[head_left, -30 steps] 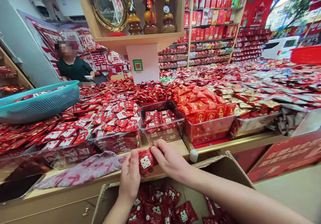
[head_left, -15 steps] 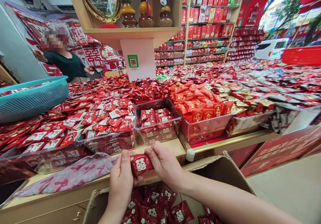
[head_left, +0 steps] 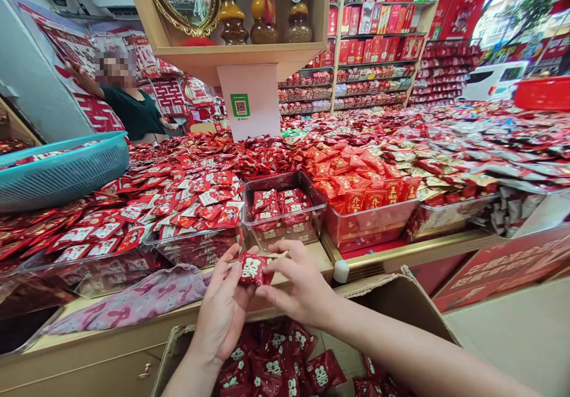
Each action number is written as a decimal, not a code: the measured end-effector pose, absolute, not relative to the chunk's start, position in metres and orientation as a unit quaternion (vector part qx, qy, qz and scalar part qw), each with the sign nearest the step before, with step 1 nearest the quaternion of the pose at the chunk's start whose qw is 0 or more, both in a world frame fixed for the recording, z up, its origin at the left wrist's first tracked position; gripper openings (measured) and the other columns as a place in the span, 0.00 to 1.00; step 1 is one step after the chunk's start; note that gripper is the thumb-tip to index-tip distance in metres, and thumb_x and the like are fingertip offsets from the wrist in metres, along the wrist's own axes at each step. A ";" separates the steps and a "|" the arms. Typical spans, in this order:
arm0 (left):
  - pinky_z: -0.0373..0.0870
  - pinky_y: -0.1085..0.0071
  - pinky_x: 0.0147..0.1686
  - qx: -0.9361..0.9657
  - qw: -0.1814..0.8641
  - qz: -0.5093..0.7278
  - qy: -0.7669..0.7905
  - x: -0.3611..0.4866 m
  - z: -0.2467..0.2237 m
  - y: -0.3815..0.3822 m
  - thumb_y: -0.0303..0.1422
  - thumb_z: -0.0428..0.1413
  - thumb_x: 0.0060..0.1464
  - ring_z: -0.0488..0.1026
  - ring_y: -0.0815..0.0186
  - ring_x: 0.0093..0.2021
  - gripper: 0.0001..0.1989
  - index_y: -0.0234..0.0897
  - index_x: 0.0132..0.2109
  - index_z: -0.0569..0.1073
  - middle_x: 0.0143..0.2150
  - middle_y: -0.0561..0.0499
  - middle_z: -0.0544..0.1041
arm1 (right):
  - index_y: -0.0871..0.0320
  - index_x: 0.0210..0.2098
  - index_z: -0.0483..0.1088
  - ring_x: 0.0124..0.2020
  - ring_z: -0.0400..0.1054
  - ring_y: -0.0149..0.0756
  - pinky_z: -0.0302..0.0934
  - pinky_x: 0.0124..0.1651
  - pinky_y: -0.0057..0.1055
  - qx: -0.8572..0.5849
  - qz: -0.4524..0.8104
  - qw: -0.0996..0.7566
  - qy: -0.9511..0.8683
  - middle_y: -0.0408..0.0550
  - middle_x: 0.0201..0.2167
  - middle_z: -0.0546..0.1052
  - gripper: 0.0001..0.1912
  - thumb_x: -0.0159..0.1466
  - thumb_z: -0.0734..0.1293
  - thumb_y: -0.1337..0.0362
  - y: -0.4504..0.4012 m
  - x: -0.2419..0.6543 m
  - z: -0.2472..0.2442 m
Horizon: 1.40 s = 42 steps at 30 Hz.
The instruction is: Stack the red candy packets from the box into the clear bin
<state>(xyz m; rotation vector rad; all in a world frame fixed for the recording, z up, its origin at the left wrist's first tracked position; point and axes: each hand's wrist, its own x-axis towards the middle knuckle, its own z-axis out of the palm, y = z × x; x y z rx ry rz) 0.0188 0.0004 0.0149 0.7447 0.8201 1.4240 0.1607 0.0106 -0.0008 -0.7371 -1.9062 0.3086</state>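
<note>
A small dark red packet (head_left: 253,269) with white double-happiness print is held above the carton by my left hand (head_left: 225,308), its thumb and fingers closed around the left end. My right hand (head_left: 298,284) is at the packet's right end, its fingertips over that edge and its thumb apart below, so it looks open. Under my hands stands a cardboard box (head_left: 414,302) with more dark red packets (head_left: 271,367) inside. Just beyond, a clear plastic bin (head_left: 285,228) has similar packets standing in rows.
Other bins of red packets (head_left: 196,207) and orange-red packets (head_left: 369,183) flank it. A pink patterned cloth (head_left: 133,302) lies on the counter edge. A teal basket (head_left: 66,168) sits at left, beneath a shelf unit (head_left: 240,56). A person (head_left: 129,106) stands behind the counter.
My right hand has loosened its pinch, and its fingers have spread at the packet's right end. The packet is tilted and slightly higher in my left hand. The view has shifted slightly.
</note>
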 end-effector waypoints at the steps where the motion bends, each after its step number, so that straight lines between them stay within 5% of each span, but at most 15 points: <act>1: 0.70 0.68 0.39 0.320 0.619 0.624 0.354 0.020 0.014 0.000 0.27 0.50 0.52 0.72 0.65 0.41 0.16 0.43 0.49 0.64 0.45 0.48 0.75 | 0.57 0.39 0.64 0.44 0.58 0.36 0.56 0.44 0.34 -0.330 0.197 0.521 -0.762 0.51 0.42 0.65 0.17 0.53 0.66 0.58 0.011 0.159 -0.001; 7: 0.65 0.67 0.47 0.325 0.610 0.639 0.337 0.025 0.012 -0.001 0.28 0.51 0.52 0.69 0.65 0.47 0.16 0.45 0.49 0.63 0.46 0.49 0.74 | 0.57 0.38 0.58 0.27 0.63 0.29 0.59 0.30 0.28 -0.332 0.576 0.499 -0.556 0.43 0.29 0.69 0.21 0.48 0.69 0.61 0.018 0.147 -0.009; 14: 0.65 0.66 0.48 0.331 0.619 0.626 0.340 0.022 0.015 -0.002 0.26 0.52 0.51 0.68 0.64 0.49 0.15 0.43 0.47 0.65 0.47 0.48 0.74 | 0.59 0.36 0.57 0.27 0.65 0.25 0.59 0.31 0.26 -0.322 0.635 0.525 -0.465 0.41 0.29 0.70 0.24 0.44 0.71 0.66 0.018 0.149 -0.004; 18: 0.65 0.64 0.48 0.299 0.616 0.647 0.335 0.020 0.016 0.000 0.27 0.51 0.52 0.68 0.63 0.49 0.15 0.43 0.47 0.66 0.48 0.48 0.73 | 0.62 0.29 0.59 0.21 0.64 0.25 0.58 0.27 0.25 -0.332 0.669 0.520 -0.415 0.41 0.21 0.70 0.21 0.42 0.72 0.61 0.020 0.148 0.000; 35: 0.68 0.69 0.44 0.328 0.619 0.608 0.372 0.019 0.013 0.000 0.29 0.53 0.50 0.70 0.65 0.44 0.14 0.41 0.46 0.68 0.43 0.51 0.75 | 0.61 0.28 0.60 0.20 0.60 0.24 0.57 0.24 0.24 -0.348 0.611 0.523 -0.482 0.39 0.19 0.66 0.12 0.49 0.67 0.62 0.034 0.153 -0.002; 38: 0.67 0.67 0.44 0.290 0.640 0.613 0.360 0.017 0.015 0.001 0.28 0.52 0.52 0.71 0.67 0.41 0.14 0.43 0.46 0.68 0.42 0.52 0.75 | 0.60 0.28 0.62 0.23 0.61 0.26 0.58 0.27 0.26 -0.386 0.481 0.542 -0.570 0.42 0.21 0.68 0.07 0.54 0.64 0.63 0.033 0.155 -0.002; 42: 0.68 0.63 0.44 0.232 0.716 0.586 0.299 0.015 0.017 0.000 0.35 0.48 0.54 0.72 0.66 0.39 0.16 0.47 0.51 0.64 0.43 0.51 0.75 | 0.59 0.32 0.66 0.33 0.62 0.31 0.58 0.35 0.30 -0.328 0.150 0.507 -0.783 0.48 0.30 0.71 0.06 0.59 0.58 0.68 0.020 0.155 -0.002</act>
